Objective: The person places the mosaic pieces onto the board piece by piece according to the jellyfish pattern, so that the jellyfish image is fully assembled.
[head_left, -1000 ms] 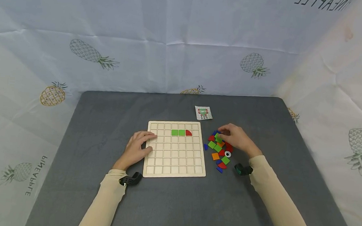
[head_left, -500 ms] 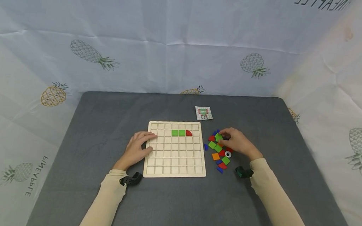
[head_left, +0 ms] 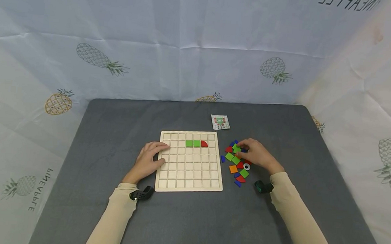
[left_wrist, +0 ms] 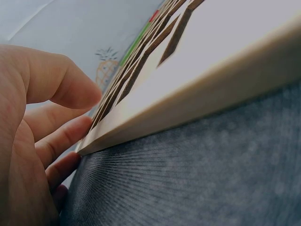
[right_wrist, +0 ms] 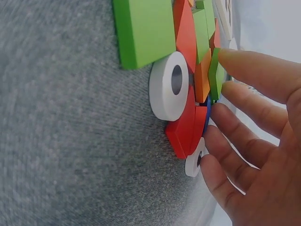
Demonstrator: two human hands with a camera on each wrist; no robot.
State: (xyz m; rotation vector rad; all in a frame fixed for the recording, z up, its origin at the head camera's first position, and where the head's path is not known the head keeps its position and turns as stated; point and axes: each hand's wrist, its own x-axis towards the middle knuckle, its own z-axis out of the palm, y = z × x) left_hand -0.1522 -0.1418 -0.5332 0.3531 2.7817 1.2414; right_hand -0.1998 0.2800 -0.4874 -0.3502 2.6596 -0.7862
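A square wooden grid board (head_left: 191,173) lies on the grey table, with two green squares (head_left: 193,143) and a red quarter-circle (head_left: 204,143) in a row near its far edge. My left hand (head_left: 145,162) rests at the board's left side, thumb and fingers spread along the rim. Right of the board lies a loose group of coloured pieces. Over its far part is my right hand (head_left: 256,153), thumb and index fingertips at a green square tile (right_wrist: 216,77) that leans on an orange piece (right_wrist: 202,77). The other fingers hang loosely beside it.
Behind the board lies a small picture card (head_left: 220,122). The group includes a white ring (head_left: 246,166), an orange square (head_left: 233,169) and blue triangles (head_left: 237,184). A pineapple-print cloth (head_left: 185,75) hangs beyond the table's far edge.
My right hand has drawn slightly back toward me over the pieces, its thumb and index fingertips coming to the green tile. My left hand and the board stay in place.
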